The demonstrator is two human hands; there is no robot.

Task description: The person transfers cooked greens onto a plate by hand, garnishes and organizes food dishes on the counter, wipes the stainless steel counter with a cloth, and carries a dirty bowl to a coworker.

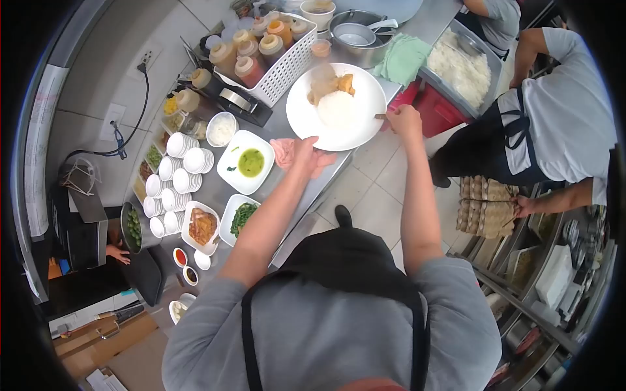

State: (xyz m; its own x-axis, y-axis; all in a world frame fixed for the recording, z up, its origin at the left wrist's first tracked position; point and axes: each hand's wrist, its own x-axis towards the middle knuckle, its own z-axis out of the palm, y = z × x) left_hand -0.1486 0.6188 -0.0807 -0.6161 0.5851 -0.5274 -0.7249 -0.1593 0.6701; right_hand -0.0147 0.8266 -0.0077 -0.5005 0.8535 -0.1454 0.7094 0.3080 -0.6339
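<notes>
A large round white plate (372,98) is at the counter's edge, with a mound of white rice (337,111) and tan-orange chunks of food (344,83) on it. My left hand (304,155) grips the plate's near rim, its thumb on top and the other fingers hidden. Around that hand lies a pink cloth (282,151). At the plate's right side, my right hand (405,122) is closed around a thin utensil; only a short brown end (380,116) shows, so its kind is unclear. A square white dish of green sauce (251,162) sits left of my left hand.
A white basket (287,73) of sauce bottles, stacked small white bowls (175,168) and dishes of food line the counter (287,120). A steel pot (355,36), a green cloth (401,57) and a rice tray (460,72) stand beyond. A co-worker (554,111) holds egg trays (482,207) at right.
</notes>
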